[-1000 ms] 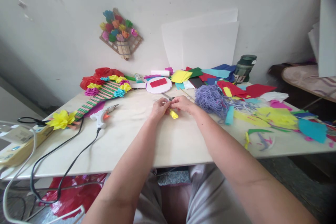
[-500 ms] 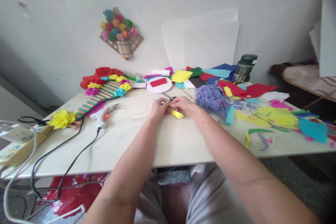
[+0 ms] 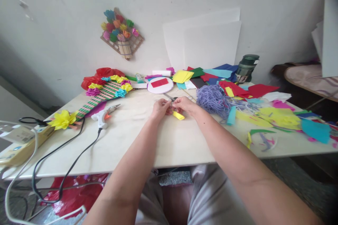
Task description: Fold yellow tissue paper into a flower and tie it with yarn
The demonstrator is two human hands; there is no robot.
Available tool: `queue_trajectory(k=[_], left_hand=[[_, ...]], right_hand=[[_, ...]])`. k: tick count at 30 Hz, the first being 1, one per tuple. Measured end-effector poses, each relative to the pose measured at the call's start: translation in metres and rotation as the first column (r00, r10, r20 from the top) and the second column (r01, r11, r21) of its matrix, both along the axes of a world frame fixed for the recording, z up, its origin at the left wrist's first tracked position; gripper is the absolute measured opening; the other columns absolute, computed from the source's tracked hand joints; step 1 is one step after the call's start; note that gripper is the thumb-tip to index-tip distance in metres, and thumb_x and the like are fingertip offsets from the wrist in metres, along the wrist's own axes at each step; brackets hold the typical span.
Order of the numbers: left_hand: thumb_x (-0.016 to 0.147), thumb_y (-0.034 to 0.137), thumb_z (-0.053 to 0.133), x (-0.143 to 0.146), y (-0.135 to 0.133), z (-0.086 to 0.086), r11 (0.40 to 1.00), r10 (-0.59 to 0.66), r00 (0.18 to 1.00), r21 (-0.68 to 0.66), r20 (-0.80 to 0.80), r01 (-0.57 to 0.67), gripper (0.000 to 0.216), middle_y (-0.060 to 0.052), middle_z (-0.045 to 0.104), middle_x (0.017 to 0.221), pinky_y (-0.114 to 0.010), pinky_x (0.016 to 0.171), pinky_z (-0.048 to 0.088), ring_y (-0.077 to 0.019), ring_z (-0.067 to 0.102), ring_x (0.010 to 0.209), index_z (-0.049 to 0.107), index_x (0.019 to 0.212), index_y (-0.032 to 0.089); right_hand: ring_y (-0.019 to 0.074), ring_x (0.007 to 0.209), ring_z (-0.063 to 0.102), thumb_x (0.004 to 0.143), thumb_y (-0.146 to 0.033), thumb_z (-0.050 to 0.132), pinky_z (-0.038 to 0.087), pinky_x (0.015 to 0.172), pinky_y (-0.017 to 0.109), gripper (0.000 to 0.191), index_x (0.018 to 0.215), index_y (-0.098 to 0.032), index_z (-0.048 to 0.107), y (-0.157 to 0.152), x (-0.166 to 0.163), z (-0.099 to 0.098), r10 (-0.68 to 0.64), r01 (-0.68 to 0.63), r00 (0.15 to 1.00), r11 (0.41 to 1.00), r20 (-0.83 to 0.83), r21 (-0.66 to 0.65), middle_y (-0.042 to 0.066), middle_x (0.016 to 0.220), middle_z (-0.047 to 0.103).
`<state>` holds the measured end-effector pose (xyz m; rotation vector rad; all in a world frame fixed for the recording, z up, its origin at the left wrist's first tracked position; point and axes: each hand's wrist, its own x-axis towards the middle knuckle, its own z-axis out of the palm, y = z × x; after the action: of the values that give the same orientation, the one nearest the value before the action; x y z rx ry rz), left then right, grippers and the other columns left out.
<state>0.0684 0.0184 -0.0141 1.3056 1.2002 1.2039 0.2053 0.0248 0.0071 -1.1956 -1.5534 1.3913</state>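
My left hand [image 3: 161, 107] and my right hand [image 3: 184, 104] meet over the middle of the table, fingertips pinched and almost touching. A folded piece of yellow paper [image 3: 179, 115] pokes out below my right fingers, which close on its upper end. What my left fingertips pinch is too small and covered to make out. Just beyond my fingers lies a pair of scissors [image 3: 169, 96], its handles partly hidden by my hands. Behind it stands a white oval piece [image 3: 169, 89] with a red paper rectangle [image 3: 159, 82] on it.
On the left lie a glue gun [image 3: 101, 117] with its cord, a power strip [image 3: 29, 149] and a woven fan shape [image 3: 97, 95] with paper flowers. To the right are a purple yarn heap [image 3: 212, 100], coloured paper sheets [image 3: 281, 116] and a dark jar [image 3: 247, 68].
The yellow paper has shifted slightly, and less of it shows between my hands. Both hands stay in nearly the same place, still pinched.
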Motion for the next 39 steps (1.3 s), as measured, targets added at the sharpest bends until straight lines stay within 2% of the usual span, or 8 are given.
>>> queue_trajectory(k=[12,21,29,32,34,36,39], left_hand=[[0.072,0.036,0.059,-0.002,0.004,-0.004,0.992,0.010,0.998,0.124,-0.069,-0.001,0.024,0.004,0.051,0.044,-0.022,0.044,0.048,-0.0086,0.051,0.040,0.047,0.068,0.017],[0.074,0.039,0.056,-0.002,0.007,-0.007,0.990,-0.001,0.997,0.137,-0.080,0.012,0.024,0.004,0.052,0.046,-0.022,0.043,0.047,-0.0092,0.051,0.040,0.044,0.068,0.018],[0.068,0.038,0.061,-0.003,0.009,-0.010,0.965,0.089,0.990,0.257,-0.110,-0.058,0.025,0.004,0.050,0.049,-0.022,0.043,0.047,-0.0103,0.054,0.043,0.046,0.066,0.017],[0.067,0.037,0.061,-0.003,0.008,-0.008,0.963,0.117,0.987,0.257,-0.110,-0.085,0.025,0.004,0.050,0.051,-0.022,0.044,0.047,-0.0102,0.054,0.044,0.047,0.065,0.017],[0.066,0.037,0.062,-0.004,0.007,-0.007,0.956,0.143,0.983,0.273,-0.115,-0.107,0.025,0.001,0.054,0.060,-0.021,0.045,0.047,-0.0090,0.054,0.045,0.049,0.066,0.016],[0.065,0.036,0.063,-0.004,0.006,-0.006,0.940,0.163,0.980,0.320,-0.111,-0.120,0.025,-0.004,0.059,0.079,-0.020,0.045,0.047,-0.0066,0.054,0.047,0.050,0.066,0.015],[0.065,0.035,0.062,-0.004,0.004,-0.004,0.936,0.131,0.985,0.342,-0.114,-0.085,0.024,-0.007,0.057,0.099,-0.018,0.045,0.046,-0.0037,0.053,0.047,0.052,0.069,0.014]], right_hand=[[0.0050,0.037,0.048,0.076,-0.009,0.052,0.040,0.038,0.016,0.016,0.061,-0.013,0.050,0.001,-0.007,-0.004,-0.016,0.014,0.998,0.999,0.056,0.039,-0.002,0.050,0.057],[0.0044,0.034,0.045,0.078,-0.006,0.047,0.037,0.036,0.014,0.018,0.063,-0.015,0.047,-0.001,-0.011,0.000,-0.036,0.028,0.995,0.995,0.088,0.091,-0.004,0.046,0.054],[0.0055,0.034,0.047,0.077,-0.006,0.050,0.038,0.036,0.015,0.018,0.062,-0.015,0.047,-0.001,-0.012,-0.001,-0.072,0.060,0.991,0.993,0.109,0.106,-0.006,0.042,0.052],[0.0057,0.034,0.047,0.077,-0.009,0.052,0.039,0.037,0.015,0.017,0.061,-0.015,0.048,-0.001,-0.012,0.000,-0.079,0.069,0.992,0.992,0.099,0.106,-0.006,0.042,0.052],[0.0060,0.034,0.047,0.077,-0.010,0.053,0.039,0.037,0.016,0.018,0.061,-0.015,0.048,-0.001,-0.012,0.001,-0.081,0.072,0.992,0.992,0.093,0.103,-0.005,0.043,0.052],[0.0064,0.034,0.048,0.076,-0.011,0.054,0.039,0.037,0.016,0.018,0.060,-0.015,0.048,-0.001,-0.012,0.001,-0.080,0.071,0.992,0.993,0.092,0.098,-0.005,0.043,0.053],[0.0063,0.035,0.047,0.077,-0.012,0.054,0.039,0.037,0.017,0.021,0.057,-0.015,0.049,-0.001,-0.011,0.000,-0.070,0.061,0.993,0.993,0.095,0.098,-0.004,0.043,0.053]])
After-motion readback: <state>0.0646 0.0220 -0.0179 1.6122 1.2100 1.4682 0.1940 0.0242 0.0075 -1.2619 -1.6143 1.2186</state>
